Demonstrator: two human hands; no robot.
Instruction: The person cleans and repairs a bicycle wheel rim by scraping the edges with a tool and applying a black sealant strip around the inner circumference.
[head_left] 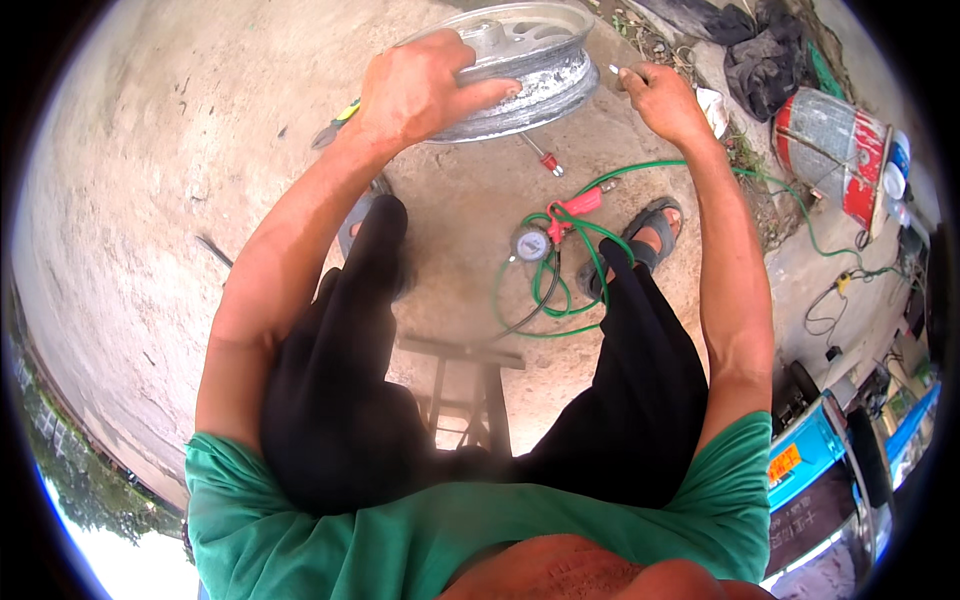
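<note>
My left hand (pixel 420 90) grips the scuffed silver wheel rim (pixel 520 100) at its left side, with my thumb along the outer band. Just right of the rim, my right hand (pixel 655 95) pinches a small pale piece (pixel 615 70), too small to name. Yellow-handled pliers (pixel 330 128) lie beside my left wrist. Below the rim is a red-handled tool (pixel 549 163) with a metal shaft. A red inflator gun (pixel 572 208) with a round gauge (pixel 531 243) lies in loops of green hose (pixel 580 330) between my sandalled feet.
A wooden stool (pixel 460 355) stands between my legs on concrete ground (pixel 140 200). To the right are a rusty red-and-silver drum (pixel 820 150), dark cloth (pixel 760 70), rubble, cables (pixel 830 320) and a blue box-like object (pixel 800 440). A dark tool (pixel 212 248) lies at left.
</note>
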